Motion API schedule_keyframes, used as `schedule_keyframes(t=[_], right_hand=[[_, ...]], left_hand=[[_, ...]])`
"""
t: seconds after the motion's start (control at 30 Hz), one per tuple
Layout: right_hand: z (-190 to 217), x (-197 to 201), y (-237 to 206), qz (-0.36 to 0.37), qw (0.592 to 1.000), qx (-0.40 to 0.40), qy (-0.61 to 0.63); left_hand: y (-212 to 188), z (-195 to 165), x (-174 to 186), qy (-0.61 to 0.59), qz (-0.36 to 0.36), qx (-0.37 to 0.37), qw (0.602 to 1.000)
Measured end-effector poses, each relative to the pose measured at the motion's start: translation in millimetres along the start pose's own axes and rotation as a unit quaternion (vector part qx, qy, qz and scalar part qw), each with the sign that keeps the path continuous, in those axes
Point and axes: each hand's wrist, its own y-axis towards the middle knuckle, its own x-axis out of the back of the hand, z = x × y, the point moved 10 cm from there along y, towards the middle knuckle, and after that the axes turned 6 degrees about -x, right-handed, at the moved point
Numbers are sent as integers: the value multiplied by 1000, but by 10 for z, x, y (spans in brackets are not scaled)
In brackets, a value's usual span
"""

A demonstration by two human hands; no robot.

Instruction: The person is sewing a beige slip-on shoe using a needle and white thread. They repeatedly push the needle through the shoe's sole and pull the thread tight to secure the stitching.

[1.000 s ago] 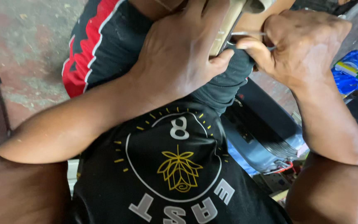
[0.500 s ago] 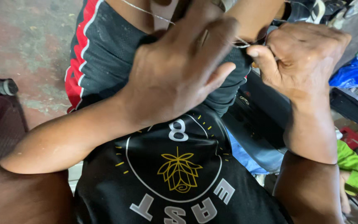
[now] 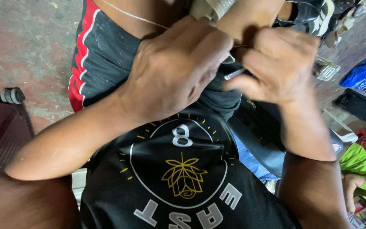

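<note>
Beige sandal [image 3: 210,8] sat at the top of the view above the lap, its lower part covered by the left hand [image 3: 178,74], whose fingers were clenched over it. Just beside, the right hand [image 3: 276,63] pinched a thin metal tool [image 3: 235,74] between thumb and fingers. A pale thread [image 3: 132,16] crossed the thigh. Black shorts [image 3: 106,59] with red stripe lay beneath.

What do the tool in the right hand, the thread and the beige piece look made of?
Tool: probably metal; thin, silvery, with a bright glint, pinched in the right hand.
Thread: likely a pale cord or waxed twine; thin, taut, matte.
Beige piece: perhaps leather or synthetic; dull tan with a textured edge, mostly hidden behind the left hand.
</note>
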Motion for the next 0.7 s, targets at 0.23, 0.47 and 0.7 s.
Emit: schedule_keyframes(t=[0.23, 0.47, 0.7], right_hand=[[-118, -115, -136, -2, 970, -150, 194], [-467, 45, -490, -14, 865, -303, 399], [-317, 247, -175, -57, 876, -303, 371]], left_hand=[[39, 42, 255, -119, -53, 38, 991], [-22, 90, 112, -190, -18, 54, 980], [15, 90, -76, -162, 55, 53, 984]])
